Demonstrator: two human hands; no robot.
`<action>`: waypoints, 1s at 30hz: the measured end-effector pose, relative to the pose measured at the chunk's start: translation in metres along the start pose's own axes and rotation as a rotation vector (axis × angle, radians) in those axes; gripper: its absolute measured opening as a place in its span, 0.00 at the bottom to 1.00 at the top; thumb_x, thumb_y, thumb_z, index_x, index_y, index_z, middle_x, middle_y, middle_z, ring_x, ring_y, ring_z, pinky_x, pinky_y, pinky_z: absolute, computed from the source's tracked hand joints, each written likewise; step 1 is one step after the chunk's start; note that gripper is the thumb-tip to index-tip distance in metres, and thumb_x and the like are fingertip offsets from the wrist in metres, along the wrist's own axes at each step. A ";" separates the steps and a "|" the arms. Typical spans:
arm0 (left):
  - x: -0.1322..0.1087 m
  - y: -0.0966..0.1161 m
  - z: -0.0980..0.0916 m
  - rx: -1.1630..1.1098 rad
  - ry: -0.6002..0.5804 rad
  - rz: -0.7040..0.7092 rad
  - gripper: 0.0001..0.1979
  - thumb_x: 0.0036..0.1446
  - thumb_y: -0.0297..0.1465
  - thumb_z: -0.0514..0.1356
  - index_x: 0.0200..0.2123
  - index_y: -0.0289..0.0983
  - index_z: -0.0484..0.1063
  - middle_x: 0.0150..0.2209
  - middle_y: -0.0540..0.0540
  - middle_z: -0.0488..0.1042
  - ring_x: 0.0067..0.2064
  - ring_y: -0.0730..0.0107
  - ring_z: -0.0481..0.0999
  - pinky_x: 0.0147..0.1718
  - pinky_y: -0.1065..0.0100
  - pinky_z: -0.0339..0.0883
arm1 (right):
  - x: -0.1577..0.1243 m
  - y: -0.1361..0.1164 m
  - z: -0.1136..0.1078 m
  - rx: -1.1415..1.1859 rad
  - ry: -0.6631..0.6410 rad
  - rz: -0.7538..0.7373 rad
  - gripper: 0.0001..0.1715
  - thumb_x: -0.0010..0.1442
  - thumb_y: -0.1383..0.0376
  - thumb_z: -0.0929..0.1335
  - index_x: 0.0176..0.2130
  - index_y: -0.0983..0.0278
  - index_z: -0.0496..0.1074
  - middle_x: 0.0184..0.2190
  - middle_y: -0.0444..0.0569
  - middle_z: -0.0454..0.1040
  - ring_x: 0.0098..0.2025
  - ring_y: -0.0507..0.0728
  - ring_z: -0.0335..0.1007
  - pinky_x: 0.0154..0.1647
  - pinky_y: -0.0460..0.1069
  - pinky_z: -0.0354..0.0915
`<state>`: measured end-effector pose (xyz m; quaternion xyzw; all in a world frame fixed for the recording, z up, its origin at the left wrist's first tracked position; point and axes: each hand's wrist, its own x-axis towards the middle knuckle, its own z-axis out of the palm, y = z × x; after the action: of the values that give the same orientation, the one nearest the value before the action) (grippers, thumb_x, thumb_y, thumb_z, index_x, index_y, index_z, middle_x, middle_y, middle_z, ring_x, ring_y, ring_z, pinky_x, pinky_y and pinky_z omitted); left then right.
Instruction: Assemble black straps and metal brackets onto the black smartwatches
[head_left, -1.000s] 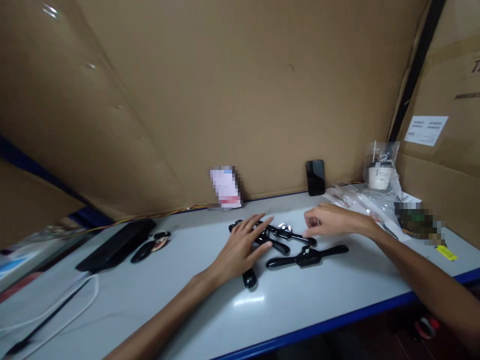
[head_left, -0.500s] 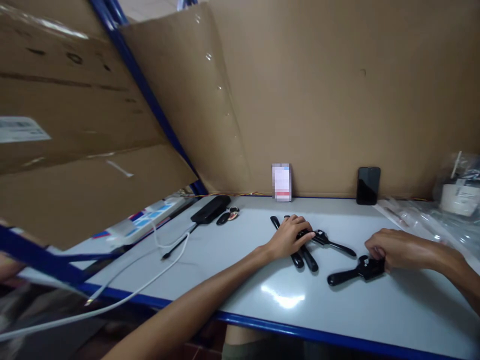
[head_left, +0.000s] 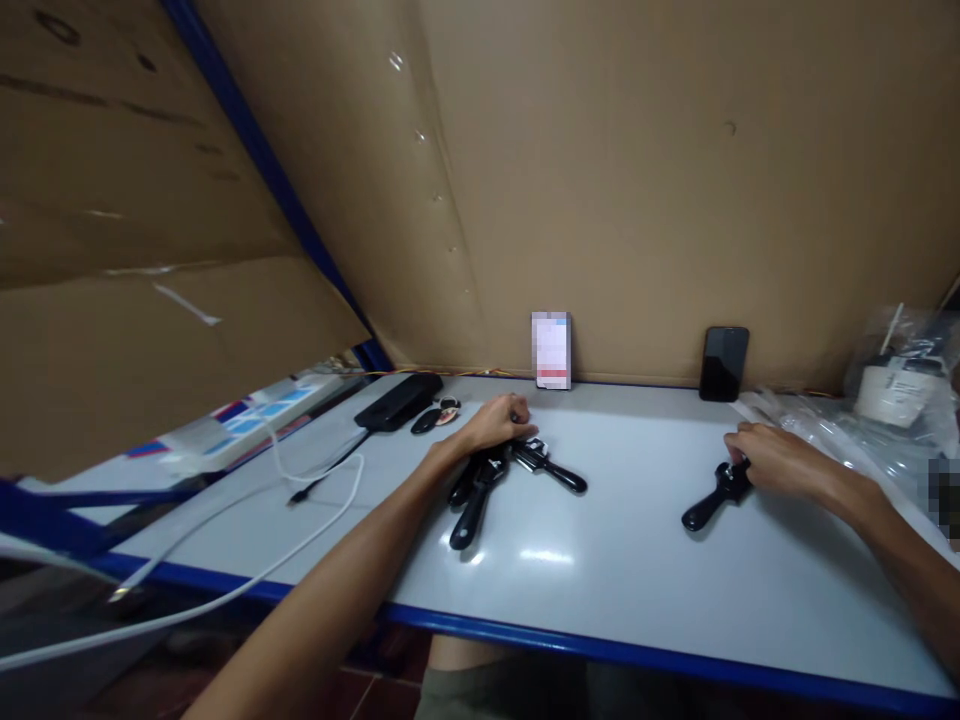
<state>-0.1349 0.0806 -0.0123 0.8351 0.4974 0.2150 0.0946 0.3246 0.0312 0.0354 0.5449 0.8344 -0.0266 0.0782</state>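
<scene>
Nearest you on the desk [head_left: 637, 600], your left hand [head_left: 499, 423] closes over the upper ends of three black tools [head_left: 480, 480], handles fanning toward you; well to the right, your right hand [head_left: 772, 460] grips a fourth tool [head_left: 709, 502], handle slanting down-left
</scene>
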 end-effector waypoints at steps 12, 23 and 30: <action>-0.004 0.014 -0.029 0.119 0.103 -0.125 0.26 0.63 0.51 0.53 0.32 0.36 0.79 0.38 0.40 0.81 0.42 0.56 0.77 0.46 0.61 0.69 | -0.004 -0.013 -0.004 -0.065 0.028 -0.002 0.16 0.55 0.79 0.65 0.42 0.68 0.75 0.45 0.60 0.75 0.45 0.62 0.72 0.35 0.51 0.55; -0.090 0.077 0.021 0.452 -0.141 -0.054 0.30 0.72 0.49 0.46 0.72 0.47 0.56 0.73 0.43 0.54 0.75 0.45 0.47 0.69 0.34 0.40 | -0.013 -0.029 -0.015 -0.086 0.017 0.002 0.19 0.59 0.79 0.62 0.46 0.72 0.77 0.46 0.66 0.76 0.47 0.66 0.75 0.37 0.51 0.59; -0.096 0.030 -0.008 0.481 -0.156 0.085 0.30 0.70 0.50 0.48 0.71 0.50 0.57 0.71 0.47 0.59 0.73 0.47 0.54 0.70 0.39 0.46 | -0.019 -0.034 -0.019 -0.053 0.037 -0.010 0.18 0.61 0.78 0.64 0.48 0.74 0.77 0.48 0.68 0.77 0.49 0.67 0.75 0.40 0.52 0.62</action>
<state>-0.1545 -0.0182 -0.0192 0.8679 0.4898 0.0291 -0.0777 0.2988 0.0030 0.0558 0.5387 0.8389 0.0054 0.0769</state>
